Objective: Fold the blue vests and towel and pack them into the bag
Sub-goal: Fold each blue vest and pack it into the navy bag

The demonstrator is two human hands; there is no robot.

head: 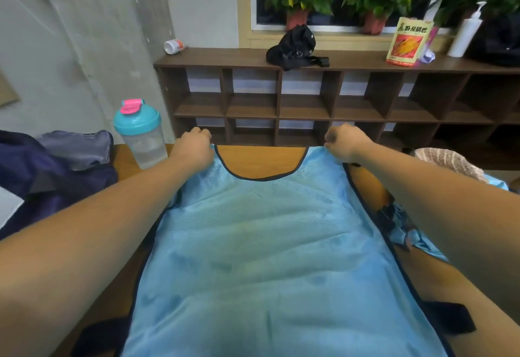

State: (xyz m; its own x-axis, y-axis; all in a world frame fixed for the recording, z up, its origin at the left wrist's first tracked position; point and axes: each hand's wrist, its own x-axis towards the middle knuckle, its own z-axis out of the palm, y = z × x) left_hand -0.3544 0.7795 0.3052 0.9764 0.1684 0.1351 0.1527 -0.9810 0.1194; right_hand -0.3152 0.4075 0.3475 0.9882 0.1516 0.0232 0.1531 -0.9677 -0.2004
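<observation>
Both our left hand (pixel 194 145) and right hand (pixel 344 142) pinch the blue vest (pixel 275 244) at its shoulders; we reckon an uneven tug could skew it or topple the bottle (pixel 143 137) just beside the left hand.

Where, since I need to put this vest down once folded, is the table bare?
Bare table shows in the neckline scoop of the spread vest, between left hand and right hand, and in a narrow strip beside the bottle. Crowded: bag left, towel and second vest right.
</observation>
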